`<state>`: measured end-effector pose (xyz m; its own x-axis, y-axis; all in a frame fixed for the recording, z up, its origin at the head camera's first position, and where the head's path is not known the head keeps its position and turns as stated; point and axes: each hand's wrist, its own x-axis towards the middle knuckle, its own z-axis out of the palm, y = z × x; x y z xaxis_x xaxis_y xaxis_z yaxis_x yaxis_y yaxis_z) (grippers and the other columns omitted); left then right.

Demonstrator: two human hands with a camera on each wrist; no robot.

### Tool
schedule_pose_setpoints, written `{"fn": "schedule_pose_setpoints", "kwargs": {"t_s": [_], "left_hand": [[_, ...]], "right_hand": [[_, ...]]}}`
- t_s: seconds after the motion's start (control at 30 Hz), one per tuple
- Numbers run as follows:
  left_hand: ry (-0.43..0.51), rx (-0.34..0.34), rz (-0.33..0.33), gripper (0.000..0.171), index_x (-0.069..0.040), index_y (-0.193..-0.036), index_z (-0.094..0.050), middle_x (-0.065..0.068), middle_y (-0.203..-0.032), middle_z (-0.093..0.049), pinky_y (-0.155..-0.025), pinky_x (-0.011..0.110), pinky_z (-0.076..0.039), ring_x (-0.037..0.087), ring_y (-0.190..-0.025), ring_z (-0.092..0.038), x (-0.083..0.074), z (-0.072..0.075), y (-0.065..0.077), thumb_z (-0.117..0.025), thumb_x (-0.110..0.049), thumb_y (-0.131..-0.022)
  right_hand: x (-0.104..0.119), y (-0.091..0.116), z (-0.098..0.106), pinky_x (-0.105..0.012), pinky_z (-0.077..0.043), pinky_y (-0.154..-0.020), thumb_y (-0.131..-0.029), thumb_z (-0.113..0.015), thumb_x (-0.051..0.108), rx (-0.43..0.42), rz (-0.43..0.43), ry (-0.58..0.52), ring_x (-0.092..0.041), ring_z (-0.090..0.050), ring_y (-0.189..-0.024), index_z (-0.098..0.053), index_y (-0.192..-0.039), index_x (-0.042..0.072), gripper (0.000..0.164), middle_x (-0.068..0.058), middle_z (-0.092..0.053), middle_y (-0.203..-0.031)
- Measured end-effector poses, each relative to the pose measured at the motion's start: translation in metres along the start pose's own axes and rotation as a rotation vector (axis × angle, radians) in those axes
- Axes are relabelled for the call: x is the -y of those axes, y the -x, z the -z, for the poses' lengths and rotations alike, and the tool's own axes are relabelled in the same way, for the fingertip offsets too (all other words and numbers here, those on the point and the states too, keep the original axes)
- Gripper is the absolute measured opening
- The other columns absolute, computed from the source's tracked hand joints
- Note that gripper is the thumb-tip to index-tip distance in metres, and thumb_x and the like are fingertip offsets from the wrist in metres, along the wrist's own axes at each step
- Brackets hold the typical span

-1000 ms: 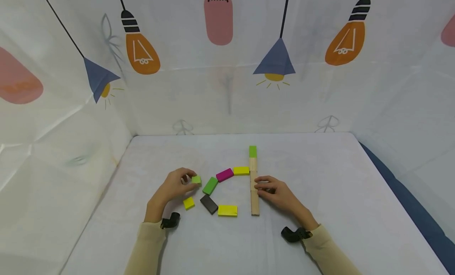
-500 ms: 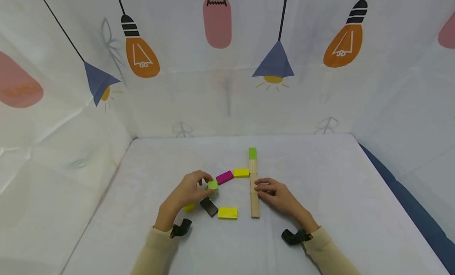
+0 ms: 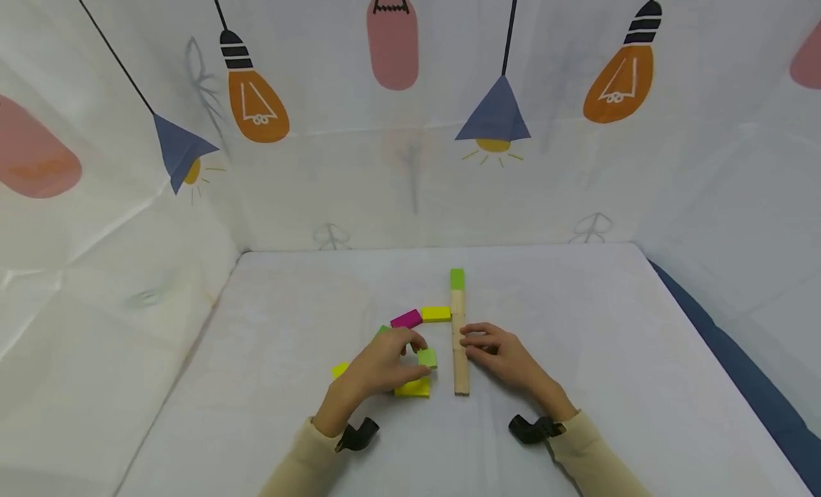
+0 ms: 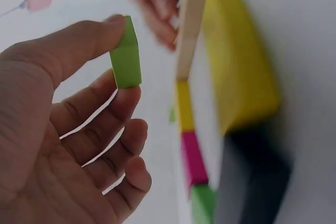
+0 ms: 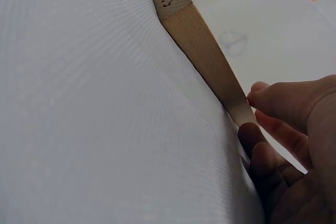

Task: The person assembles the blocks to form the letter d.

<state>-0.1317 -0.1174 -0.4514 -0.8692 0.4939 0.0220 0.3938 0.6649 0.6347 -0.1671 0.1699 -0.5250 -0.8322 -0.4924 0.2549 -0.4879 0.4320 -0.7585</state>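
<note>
My left hand [image 3: 378,365] pinches a light green block [image 3: 427,359] between thumb and fingers, raised above the table. Below it lies a yellow block [image 3: 412,389], partly covered by the hand. My right hand [image 3: 503,351] touches the right side of a straight row of plain wooden blocks [image 3: 461,376], fingers loosely bent. The near end of this row carries the number 53 in the right wrist view, and a green block [image 3: 457,279] tops its far end. From the row a yellow block [image 3: 436,314], a magenta block [image 3: 407,319] and a green block [image 4: 203,203] curve leftward.
A dark block [image 4: 252,177] shows in the left wrist view but is hidden by the hand in the head view. Another small yellow block [image 3: 340,369] lies left of the left wrist. White cloth covers the table [image 3: 545,283], and a printed sheet [image 3: 333,169] hangs behind.
My left hand has carried the light green block rightward and nearer, from left of the curve to above the near yellow block. My right hand has stayed at the wooden row.
</note>
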Motion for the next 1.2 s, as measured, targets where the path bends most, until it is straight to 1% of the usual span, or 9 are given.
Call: {"fn": "schedule_pose_setpoints", "kwargs": {"t_s": [0.13, 0.3, 0.4, 0.5, 0.57, 0.67, 0.8, 1.0, 1.2], "left_hand": [[-0.040, 0.047, -0.006, 0.033, -0.015, -0.111, -0.072, -0.007, -0.103, -0.070, -0.082, 0.022, -0.053, 0.011, -0.092, -0.061, -0.006, -0.015, -0.003, -0.083, -0.033, -0.087], [-0.096, 0.080, -0.041, 0.034, -0.016, -0.111, -0.072, -0.009, -0.101, -0.070, -0.081, 0.019, -0.052, 0.005, -0.088, -0.059, -0.009, -0.029, -0.006, -0.085, -0.035, -0.086], [-0.146, 0.097, -0.051, 0.034, -0.018, -0.110, -0.073, -0.011, -0.099, -0.069, -0.082, 0.021, -0.050, 0.003, -0.087, -0.058, -0.010, -0.035, -0.007, -0.085, -0.038, -0.086], [-0.197, 0.109, -0.043, 0.034, -0.020, -0.108, -0.073, -0.014, -0.097, -0.068, -0.083, 0.025, -0.047, 0.002, -0.089, -0.057, -0.009, -0.039, -0.007, -0.085, -0.041, -0.084], [-0.221, 0.115, -0.028, 0.033, -0.022, -0.107, -0.074, -0.015, -0.095, -0.067, -0.082, 0.028, -0.044, 0.001, -0.089, -0.056, -0.009, -0.040, -0.007, -0.085, -0.042, -0.083], [-0.227, 0.129, -0.001, 0.033, -0.023, -0.105, -0.074, -0.016, -0.093, -0.066, -0.082, 0.030, -0.042, 0.001, -0.087, -0.055, -0.008, -0.040, -0.006, -0.086, -0.043, -0.083], [-0.218, 0.140, 0.005, 0.033, -0.022, -0.105, -0.073, -0.016, -0.092, -0.066, -0.081, 0.029, -0.043, 0.002, -0.084, -0.054, -0.007, -0.039, -0.006, -0.086, -0.042, -0.083], [-0.221, 0.152, -0.005, 0.031, -0.020, -0.105, -0.074, -0.014, -0.092, -0.065, -0.078, 0.023, -0.047, 0.004, -0.081, -0.051, -0.007, -0.036, -0.006, -0.086, -0.039, -0.083], [-0.202, 0.154, 0.020, 0.031, -0.019, -0.106, -0.074, -0.012, -0.093, -0.065, -0.082, 0.022, -0.051, 0.004, -0.082, -0.053, -0.005, -0.036, -0.005, -0.086, -0.037, -0.083]], "right_hand": [[0.000, -0.002, -0.001, -0.038, -0.053, -0.103, -0.098, -0.071, 0.016, -0.001, 0.002, -0.004, -0.029, -0.061, -0.128, -0.078, -0.118, 0.013, 0.022, -0.002, -0.067, -0.134], [0.001, -0.002, 0.001, -0.036, -0.054, -0.102, -0.097, -0.072, 0.017, -0.003, -0.008, -0.010, -0.029, -0.061, -0.128, -0.078, -0.118, 0.013, 0.022, -0.002, -0.067, -0.133], [0.002, -0.002, 0.002, -0.034, -0.054, -0.102, -0.098, -0.071, 0.017, -0.004, -0.003, -0.004, -0.029, -0.061, -0.128, -0.078, -0.118, 0.013, 0.022, -0.003, -0.067, -0.133], [0.002, -0.002, 0.003, -0.033, -0.053, -0.102, -0.097, -0.072, 0.015, -0.005, -0.006, -0.007, -0.029, -0.061, -0.129, -0.078, -0.119, 0.012, 0.023, -0.003, -0.067, -0.133], [0.003, -0.003, 0.003, -0.034, -0.053, -0.103, -0.097, -0.072, 0.014, -0.001, -0.009, -0.012, -0.029, -0.061, -0.129, -0.078, -0.119, 0.012, 0.023, -0.003, -0.067, -0.134], [0.003, -0.003, 0.003, -0.038, -0.053, -0.103, -0.098, -0.071, 0.015, 0.008, -0.012, -0.013, -0.029, -0.061, -0.129, -0.078, -0.119, 0.011, 0.023, -0.003, -0.067, -0.134], [0.003, -0.002, 0.004, -0.041, -0.053, -0.103, -0.097, -0.072, 0.016, 0.005, -0.022, -0.007, -0.029, -0.061, -0.129, -0.078, -0.119, 0.012, 0.023, -0.002, -0.067, -0.134], [0.005, -0.002, 0.004, -0.040, -0.054, -0.103, -0.097, -0.072, 0.017, 0.006, -0.022, -0.015, -0.029, -0.061, -0.129, -0.079, -0.118, 0.012, 0.022, -0.003, -0.068, -0.133], [0.006, -0.002, 0.004, -0.037, -0.054, -0.102, -0.096, -0.074, 0.017, 0.010, -0.025, -0.018, -0.029, -0.061, -0.129, -0.079, -0.118, 0.012, 0.023, -0.003, -0.067, -0.133]]}}
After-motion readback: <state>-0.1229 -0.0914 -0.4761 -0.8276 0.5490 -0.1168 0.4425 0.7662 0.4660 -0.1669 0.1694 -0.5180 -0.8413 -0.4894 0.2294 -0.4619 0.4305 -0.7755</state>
